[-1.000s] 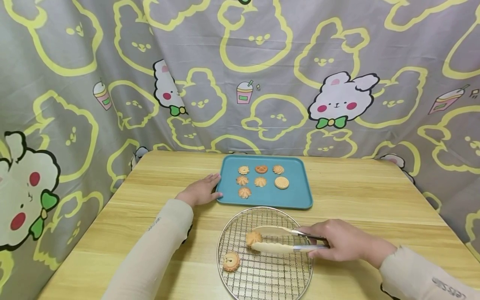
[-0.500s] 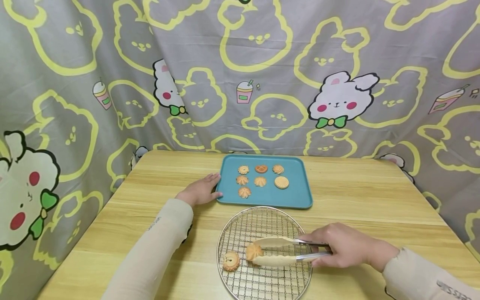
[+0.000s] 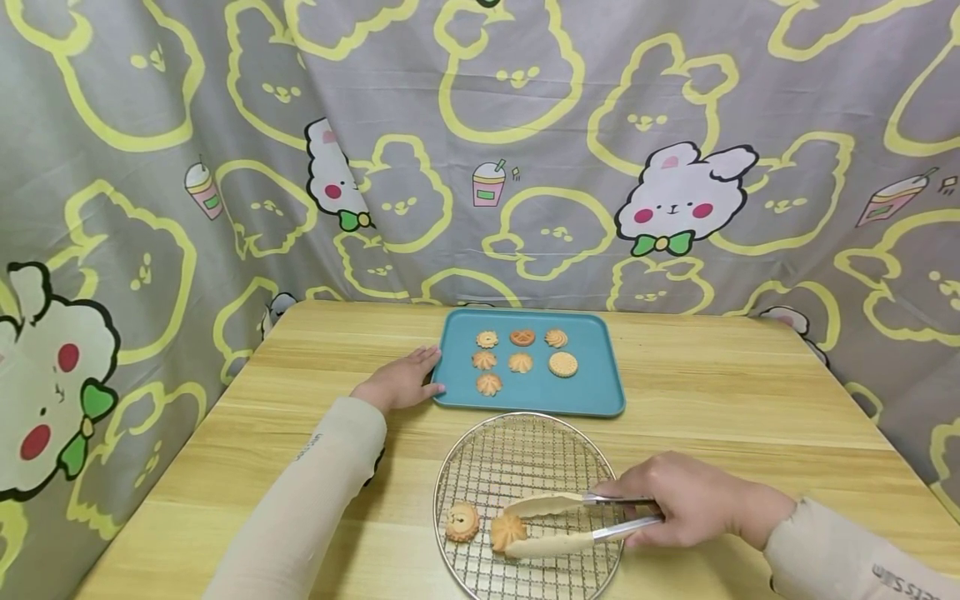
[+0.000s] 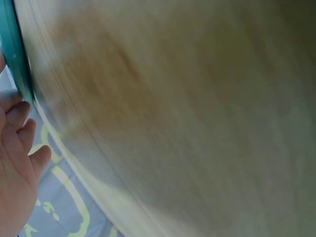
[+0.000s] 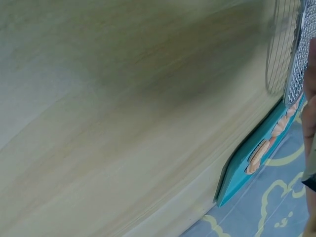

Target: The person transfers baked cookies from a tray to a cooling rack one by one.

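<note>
My right hand (image 3: 686, 500) grips a pair of kitchen tongs (image 3: 555, 545) with cream tips and metal handles. Between the tips is a ridged, flower-shaped cookie (image 3: 506, 531), on or just over a round wire cooling rack (image 3: 540, 446). Left of it on the rack lies a ring-like cookie (image 3: 462, 522). Fingers fairly straight, my left hand (image 3: 403, 380) rests at the left edge of a teal tray (image 3: 588, 393); the left wrist view shows the fingertips by the tray's rim (image 4: 16, 49). In the right wrist view only a sliver of the right hand (image 5: 310, 108) shows.
Several cookies lie on the tray in rough rows, among them a pretzel-shaped one (image 3: 522, 337) and a round flat one (image 3: 563, 364). The tray stands behind the rack on a wooden table (image 3: 720, 392). A patterned curtain (image 3: 555, 108) hangs at the table's far edge.
My right hand has brought the tongs and the flower-shaped cookie nearer to me, beside the ring-like cookie. The tongs' tips now stand slightly wider apart. The left hand has stayed put.
</note>
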A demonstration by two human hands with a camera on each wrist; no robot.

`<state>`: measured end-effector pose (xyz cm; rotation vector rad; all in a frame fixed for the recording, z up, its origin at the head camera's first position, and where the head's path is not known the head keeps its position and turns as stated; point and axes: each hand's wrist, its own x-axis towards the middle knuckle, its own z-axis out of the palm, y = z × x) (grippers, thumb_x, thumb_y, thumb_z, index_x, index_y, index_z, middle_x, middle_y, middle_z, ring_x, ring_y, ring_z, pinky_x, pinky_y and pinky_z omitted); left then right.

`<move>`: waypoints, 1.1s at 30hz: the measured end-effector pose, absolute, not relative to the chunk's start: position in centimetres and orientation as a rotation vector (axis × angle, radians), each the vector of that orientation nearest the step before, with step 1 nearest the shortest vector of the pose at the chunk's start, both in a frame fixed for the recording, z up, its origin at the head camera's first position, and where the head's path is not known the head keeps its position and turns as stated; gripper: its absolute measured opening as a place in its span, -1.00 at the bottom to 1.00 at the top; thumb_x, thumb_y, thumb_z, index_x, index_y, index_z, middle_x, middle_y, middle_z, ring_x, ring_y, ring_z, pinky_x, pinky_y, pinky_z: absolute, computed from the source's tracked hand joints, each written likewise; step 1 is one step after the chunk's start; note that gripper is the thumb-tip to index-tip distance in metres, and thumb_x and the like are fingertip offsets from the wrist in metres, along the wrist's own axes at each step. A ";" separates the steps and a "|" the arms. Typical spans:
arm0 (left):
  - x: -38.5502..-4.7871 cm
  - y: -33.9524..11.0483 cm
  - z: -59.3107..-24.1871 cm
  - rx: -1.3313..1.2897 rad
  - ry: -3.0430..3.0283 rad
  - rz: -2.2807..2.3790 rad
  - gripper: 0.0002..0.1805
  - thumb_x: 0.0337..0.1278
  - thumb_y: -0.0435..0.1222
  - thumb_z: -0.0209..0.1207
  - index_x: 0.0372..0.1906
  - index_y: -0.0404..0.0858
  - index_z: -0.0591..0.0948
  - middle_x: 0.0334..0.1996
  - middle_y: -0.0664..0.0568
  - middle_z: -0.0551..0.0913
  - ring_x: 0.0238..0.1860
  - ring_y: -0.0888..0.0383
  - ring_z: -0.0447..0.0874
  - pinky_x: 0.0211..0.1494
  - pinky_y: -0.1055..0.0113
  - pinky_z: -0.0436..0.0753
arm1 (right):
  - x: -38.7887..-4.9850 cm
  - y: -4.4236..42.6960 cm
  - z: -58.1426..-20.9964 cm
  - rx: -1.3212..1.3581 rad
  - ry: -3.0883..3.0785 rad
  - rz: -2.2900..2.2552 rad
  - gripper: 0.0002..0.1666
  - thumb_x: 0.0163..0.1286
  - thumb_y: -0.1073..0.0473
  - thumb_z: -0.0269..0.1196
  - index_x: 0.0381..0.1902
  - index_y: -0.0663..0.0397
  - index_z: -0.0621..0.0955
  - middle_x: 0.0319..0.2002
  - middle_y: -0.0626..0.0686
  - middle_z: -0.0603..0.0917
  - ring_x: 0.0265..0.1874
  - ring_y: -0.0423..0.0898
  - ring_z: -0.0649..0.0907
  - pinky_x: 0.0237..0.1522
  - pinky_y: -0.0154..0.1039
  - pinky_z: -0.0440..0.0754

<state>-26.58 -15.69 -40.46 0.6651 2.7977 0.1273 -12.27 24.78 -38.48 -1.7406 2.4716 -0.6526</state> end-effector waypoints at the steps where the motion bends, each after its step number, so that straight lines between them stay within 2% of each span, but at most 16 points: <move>1: -26.6 -15.7 -40.5 0.665 2.798 0.126 -0.17 0.38 0.10 -0.07 0.50 -0.30 -0.01 0.50 -0.07 -0.07 0.48 -0.05 -0.17 0.46 0.09 0.01 | -12.3 24.7 -38.5 -1.754 2.469 -0.650 -0.40 0.23 -0.06 0.35 0.15 0.12 0.59 -0.34 -0.31 0.59 -0.57 -0.51 0.33 -0.45 -0.71 0.30; 4: -26.6 -15.7 -40.5 0.660 2.797 0.123 -0.17 0.38 0.11 -0.07 0.51 -0.29 -0.02 0.50 -0.06 -0.07 0.48 -0.04 -0.18 0.46 0.09 0.01 | -12.2 24.6 -38.7 -1.785 2.458 -0.649 -0.40 0.24 -0.08 0.34 0.14 0.13 0.60 -0.32 -0.29 0.61 -0.57 -0.52 0.32 -0.45 -0.72 0.29; 13: -26.6 -15.7 -40.4 0.669 2.803 0.132 -0.17 0.38 0.10 -0.06 0.50 -0.30 0.00 0.49 -0.08 -0.05 0.47 -0.05 -0.15 0.45 0.09 0.03 | -12.1 24.6 -38.8 -1.821 2.451 -0.653 -0.37 0.21 -0.11 0.36 0.15 0.11 0.59 -0.51 -0.37 0.40 -0.57 -0.58 0.24 -0.54 -0.73 0.23; 21: -26.5 -15.6 -40.2 0.669 2.804 0.151 -0.19 0.38 0.07 -0.05 0.50 -0.31 0.02 0.49 -0.10 -0.03 0.47 -0.07 -0.13 0.45 0.08 0.04 | -11.9 24.5 -38.9 -1.817 2.461 -0.637 -0.36 0.19 -0.14 0.36 0.15 0.05 0.59 -0.38 -0.35 0.55 -0.56 -0.55 0.33 -0.49 -0.74 0.25; 33: -26.5 -15.7 -40.3 0.670 2.805 0.152 -0.19 0.39 0.08 -0.05 0.50 -0.31 0.01 0.49 -0.10 -0.04 0.47 -0.06 -0.14 0.45 0.09 0.02 | -11.9 24.6 -38.8 -1.797 2.471 -0.599 -0.30 0.14 -0.16 0.38 0.17 0.07 0.58 -0.49 -0.38 0.42 -0.56 -0.56 0.33 -0.49 -0.74 0.25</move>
